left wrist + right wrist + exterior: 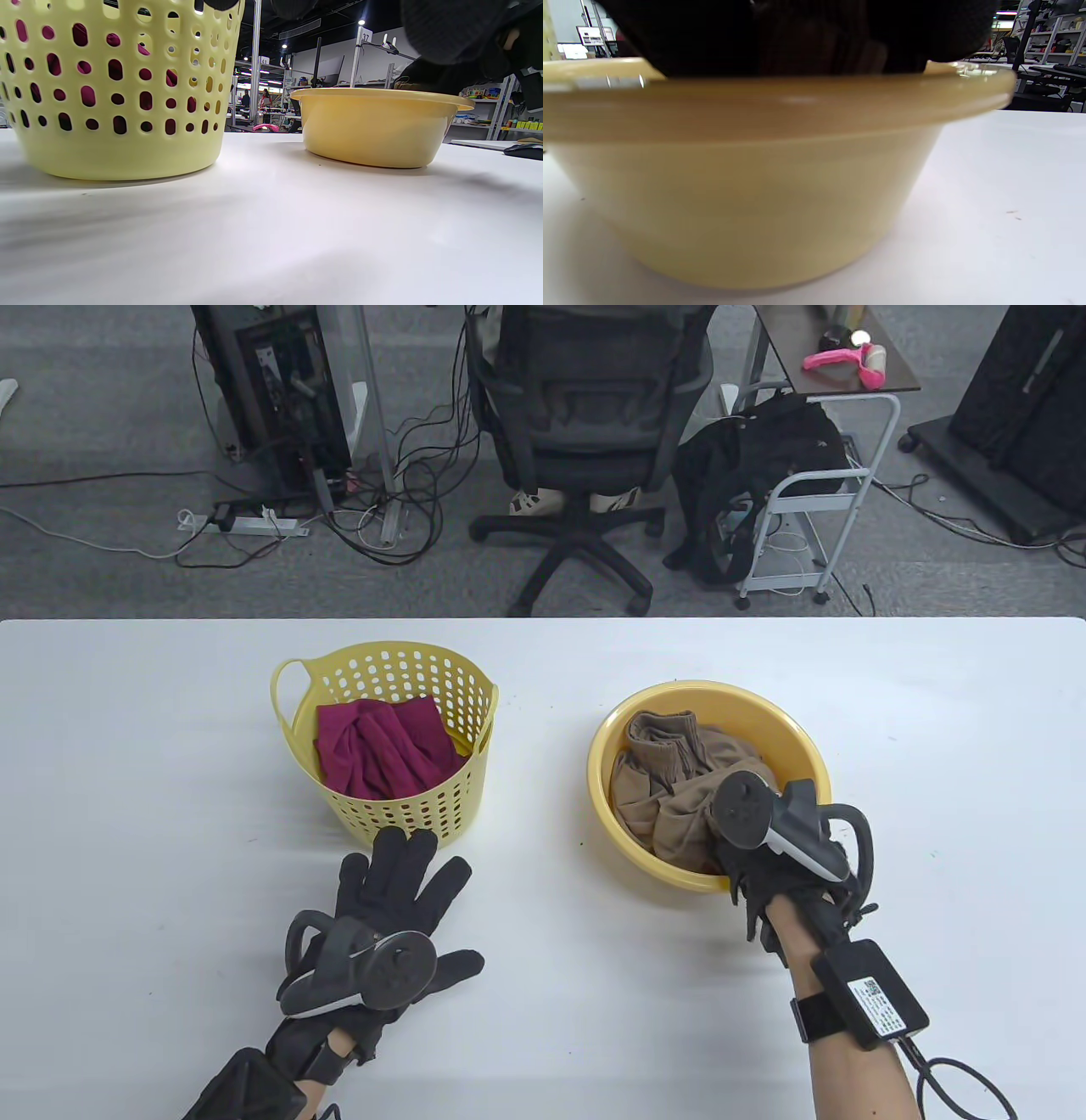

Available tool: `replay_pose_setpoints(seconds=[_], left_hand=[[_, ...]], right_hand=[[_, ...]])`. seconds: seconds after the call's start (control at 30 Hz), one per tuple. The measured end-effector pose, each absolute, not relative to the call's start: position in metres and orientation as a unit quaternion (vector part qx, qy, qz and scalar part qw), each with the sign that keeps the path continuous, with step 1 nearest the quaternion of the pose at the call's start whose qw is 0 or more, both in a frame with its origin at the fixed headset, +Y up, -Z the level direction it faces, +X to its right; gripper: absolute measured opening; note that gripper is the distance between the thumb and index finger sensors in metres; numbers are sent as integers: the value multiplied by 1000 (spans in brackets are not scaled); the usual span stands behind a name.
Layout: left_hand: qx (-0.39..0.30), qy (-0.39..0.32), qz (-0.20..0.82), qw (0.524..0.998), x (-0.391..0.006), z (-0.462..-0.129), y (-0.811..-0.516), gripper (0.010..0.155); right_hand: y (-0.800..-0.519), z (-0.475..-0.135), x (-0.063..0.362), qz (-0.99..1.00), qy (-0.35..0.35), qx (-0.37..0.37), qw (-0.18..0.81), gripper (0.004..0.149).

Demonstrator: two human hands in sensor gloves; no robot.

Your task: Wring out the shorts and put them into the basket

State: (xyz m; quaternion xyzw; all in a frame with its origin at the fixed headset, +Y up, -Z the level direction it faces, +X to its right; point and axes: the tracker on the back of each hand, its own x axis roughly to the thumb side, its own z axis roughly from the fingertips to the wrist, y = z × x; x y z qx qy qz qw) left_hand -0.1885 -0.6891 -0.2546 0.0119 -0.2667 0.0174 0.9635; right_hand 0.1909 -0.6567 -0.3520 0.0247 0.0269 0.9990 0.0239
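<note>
Brown shorts [670, 789] lie crumpled in a yellow basin [704, 691] right of centre. My right hand [731, 857] reaches over the basin's near rim into the cloth; the tracker hides most of its fingers. In the right wrist view the gloved fingers [691, 38] curl round brown fabric above the basin [755, 190]. The yellow perforated basket [386, 661] stands to the left with a maroon garment [382, 751] inside. My left hand [399, 882] lies flat on the table just in front of the basket, fingers spread, holding nothing. The left wrist view shows the basket [118, 140] and the basin [373, 131] side by side.
The white table [127, 814] reaches the view's edges on the left, right and front. Behind its far edge stand an office chair [585, 432], a white trolley [806, 517] and cables on the floor.
</note>
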Motion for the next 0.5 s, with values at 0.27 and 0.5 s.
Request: replay_pose_setpoints(seconds=[0.27, 0.5], left_hand=[[12, -265, 17, 964, -190, -255, -689, 94], [12, -264, 19, 964, -192, -256, -688, 95]], right_hand=[[-625, -341, 194, 995, -15, 31, 97, 73], [-596, -328, 184, 983, -37, 59, 169, 72]])
